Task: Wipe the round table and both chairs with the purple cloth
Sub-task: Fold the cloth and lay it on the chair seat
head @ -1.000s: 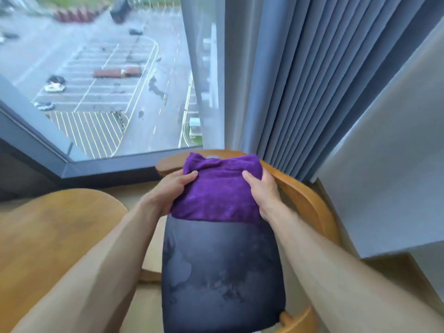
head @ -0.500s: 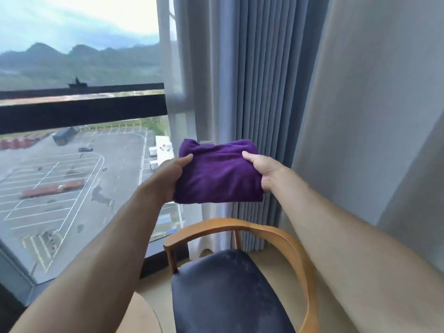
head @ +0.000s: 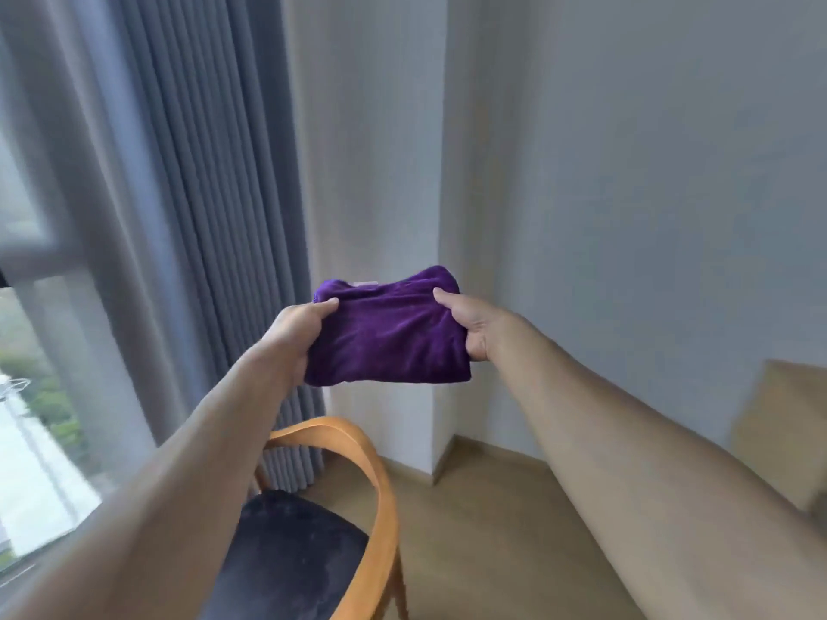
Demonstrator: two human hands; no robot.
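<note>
Gripping folded purple cloth [head: 388, 333] midair, left hand [head: 293, 331], right hand [head: 474, 322] pinching opposite edges; chair [head: 358, 458] below

One purple cloth [head: 389, 333], two hands [head: 293, 335] [head: 474, 324], one chair [head: 313, 521], one curtain [head: 188, 217], one window [head: 31, 396].

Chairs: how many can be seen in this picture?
1. The chair stands at lower left, beside the curtain, below the left hand. A second chair may be out of view.

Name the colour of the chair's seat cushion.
Dark navy, nearly black seat cushion, seen in the head view.
</note>
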